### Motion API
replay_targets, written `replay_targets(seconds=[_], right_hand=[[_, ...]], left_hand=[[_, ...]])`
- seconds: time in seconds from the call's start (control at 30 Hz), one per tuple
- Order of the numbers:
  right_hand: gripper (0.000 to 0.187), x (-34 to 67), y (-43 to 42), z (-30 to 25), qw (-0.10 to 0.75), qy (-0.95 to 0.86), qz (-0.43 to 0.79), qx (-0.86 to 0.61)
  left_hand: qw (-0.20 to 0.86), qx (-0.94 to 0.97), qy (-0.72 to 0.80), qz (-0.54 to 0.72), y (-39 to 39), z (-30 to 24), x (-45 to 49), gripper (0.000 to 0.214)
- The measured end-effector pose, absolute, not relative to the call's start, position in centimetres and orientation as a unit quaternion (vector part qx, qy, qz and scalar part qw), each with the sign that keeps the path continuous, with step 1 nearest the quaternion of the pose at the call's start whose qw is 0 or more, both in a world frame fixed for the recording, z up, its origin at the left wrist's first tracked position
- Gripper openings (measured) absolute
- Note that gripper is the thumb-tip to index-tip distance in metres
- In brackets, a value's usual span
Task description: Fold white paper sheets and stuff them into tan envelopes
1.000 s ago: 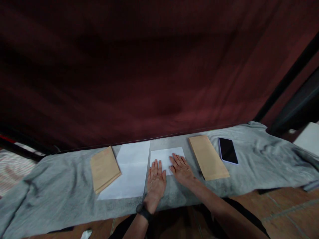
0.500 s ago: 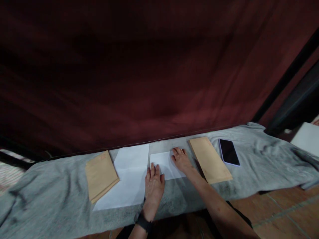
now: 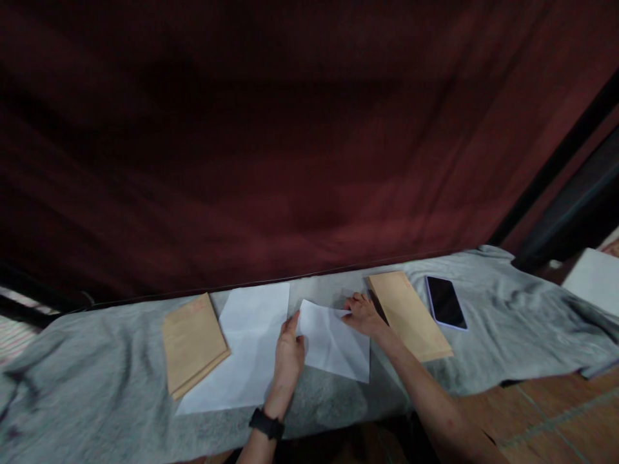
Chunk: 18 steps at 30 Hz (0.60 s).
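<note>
L hand (image 3: 289, 348) & R hand (image 3: 360, 314) each pinch the white sheet (image 3: 338, 348) — fingertips partly hidden, blurry.

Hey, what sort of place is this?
Likely a makeshift paperwork station: a bench draped in grey cloth, a dark red curtain behind, and brown envelopes beside a creased white sheet.

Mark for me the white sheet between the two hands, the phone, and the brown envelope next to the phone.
white sheet (image 3: 336, 345): head view, middle of its creased face.
phone (image 3: 445, 303): head view, centre of the dark screen.
brown envelope (image 3: 411, 316): head view, middle of its top face.
</note>
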State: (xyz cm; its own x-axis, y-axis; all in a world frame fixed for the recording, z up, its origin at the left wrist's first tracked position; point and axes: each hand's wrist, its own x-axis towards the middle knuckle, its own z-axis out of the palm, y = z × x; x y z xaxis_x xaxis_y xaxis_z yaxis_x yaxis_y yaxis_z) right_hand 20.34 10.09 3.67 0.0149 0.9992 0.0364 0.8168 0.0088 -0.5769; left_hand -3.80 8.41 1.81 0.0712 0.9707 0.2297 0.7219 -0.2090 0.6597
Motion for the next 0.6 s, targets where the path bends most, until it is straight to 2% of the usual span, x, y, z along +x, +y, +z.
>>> replay_targets(seconds=[0.07, 0.17, 0.27, 0.4, 0.5, 0.6], right_hand=[[0.009, 21.0, 10.0, 3.8, 0.265, -0.661, 0.247, -0.657], [0.004, 21.6, 9.9, 3.9, 0.33, -0.621, 0.32, -0.635], [0.02, 21.5, 9.5, 3.5, 0.407, -0.552, 0.366, -0.628], [0.033, 20.4, 8.6, 2.5, 0.475, -0.467, 0.398, -0.631], [0.032, 19.4, 7.8, 1.7, 0.488, -0.438, 0.41, -0.634], [0.027, 19.1, 7.3, 1.3, 0.48, -0.44, 0.398, -0.646]], left_hand=[[0.214, 0.704, 0.573, 0.36, 8.8, 2.9, -3.9, 0.066], [0.185, 0.68, 0.563, 0.431, 9.2, 4.8, -3.8, 0.061], [0.161, 0.633, 0.58, 0.487, 9.2, 5.5, -3.5, 0.064], [0.282, 0.566, 0.615, 0.472, 8.9, 3.1, -2.4, 0.069], [0.381, 0.559, 0.596, 0.432, 8.6, 0.7, -1.7, 0.073], [0.396, 0.56, 0.59, 0.427, 8.6, -0.4, -1.7, 0.081]])
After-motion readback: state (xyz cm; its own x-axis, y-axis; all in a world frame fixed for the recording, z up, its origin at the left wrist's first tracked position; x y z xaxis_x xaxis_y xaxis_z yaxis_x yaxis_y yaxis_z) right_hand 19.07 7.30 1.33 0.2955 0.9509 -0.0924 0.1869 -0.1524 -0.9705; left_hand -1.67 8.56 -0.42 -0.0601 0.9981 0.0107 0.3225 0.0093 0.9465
